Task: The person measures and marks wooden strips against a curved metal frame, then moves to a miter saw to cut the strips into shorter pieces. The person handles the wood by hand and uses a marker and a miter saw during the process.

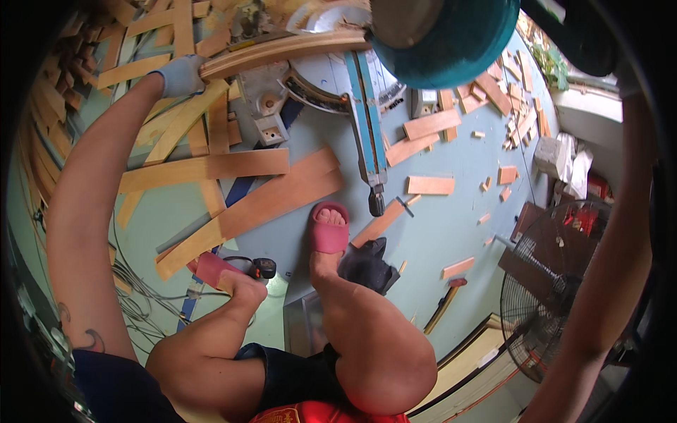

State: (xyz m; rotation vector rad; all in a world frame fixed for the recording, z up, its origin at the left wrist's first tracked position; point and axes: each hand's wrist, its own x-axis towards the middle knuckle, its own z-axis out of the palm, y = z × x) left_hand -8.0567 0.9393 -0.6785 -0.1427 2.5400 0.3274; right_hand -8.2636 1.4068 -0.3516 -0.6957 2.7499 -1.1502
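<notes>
My left hand [182, 76], in a pale blue-grey glove, is closed round the near-left end of a stack of narrow wooden boards [289, 53]. The stack lies across the miter saw, and its right end reaches under the large teal saw head [462, 42]. The blade and the cutting spot are hidden behind that head. Below it, the saw's teal and silver slide arm [367, 123] points toward me, ending in a black knob [377, 202]. At the upper right my right hand [630, 76] is at the dark saw handle [589, 46]; its fingers are mostly lost in shadow.
Boards [247, 201] lie crosswise on the floor at left, beside loose cables [137, 299]. Small offcuts [430, 185] are scattered at right. A hammer [446, 304], a black fan [557, 282] and a black bag [370, 266] surround my feet in pink slippers [330, 229].
</notes>
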